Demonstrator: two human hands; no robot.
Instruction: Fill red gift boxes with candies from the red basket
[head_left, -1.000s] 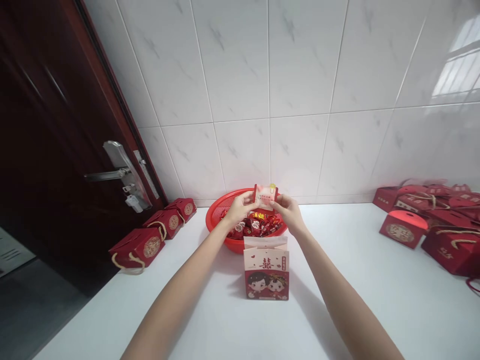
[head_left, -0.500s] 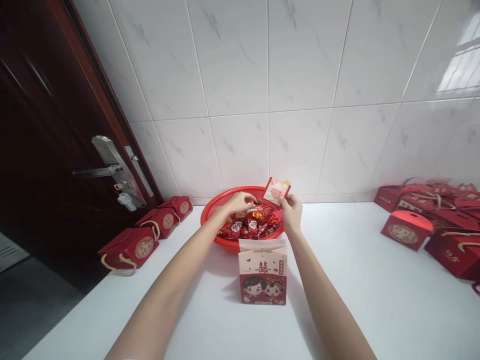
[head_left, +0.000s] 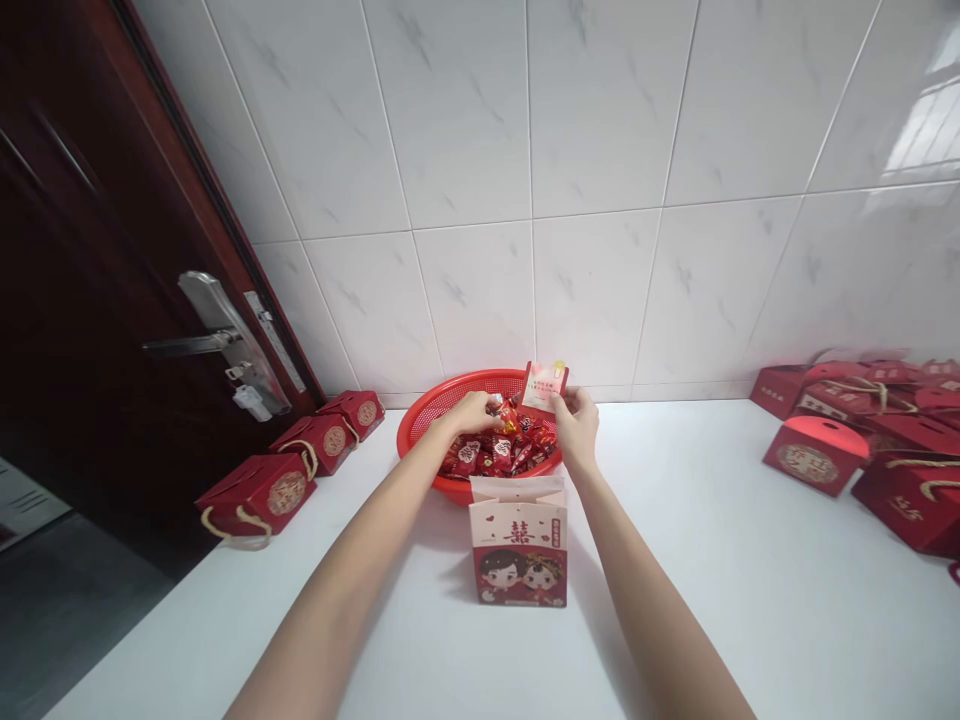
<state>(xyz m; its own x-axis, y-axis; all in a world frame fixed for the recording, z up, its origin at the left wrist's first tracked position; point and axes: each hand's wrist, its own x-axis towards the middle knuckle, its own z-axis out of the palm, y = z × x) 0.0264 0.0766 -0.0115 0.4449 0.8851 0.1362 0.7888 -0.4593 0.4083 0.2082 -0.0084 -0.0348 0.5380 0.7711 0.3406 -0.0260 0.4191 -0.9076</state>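
Over a red plastic basket (head_left: 420,402) full of red-wrapped candies (head_left: 480,458), my left hand (head_left: 474,411) pinches a shiny red-and-gold wrapped candy (head_left: 507,417). A small printed card (head_left: 544,386) with a red edge is upright between the thumb and fingers of my right hand (head_left: 576,420), at the basket's right rim. Between my forearms, in front of the basket, stands a paper gift box (head_left: 519,555) with two cartoon figures and a top that is open. What lies inside the box is hidden from this angle.
Several red gift boxes with rope handles line the table's left edge, the nearest box (head_left: 259,492) closed. A pile of red boxes (head_left: 900,440) covers the right side. Behind the white table (head_left: 675,560) is a tiled wall (head_left: 600,250); a dark door (head_left: 112,300) stands at left.
The card in my right hand has shifted slightly left and turned more upright. My left hand has closed on the red-and-gold candy, which now sits tilted at its fingertips.
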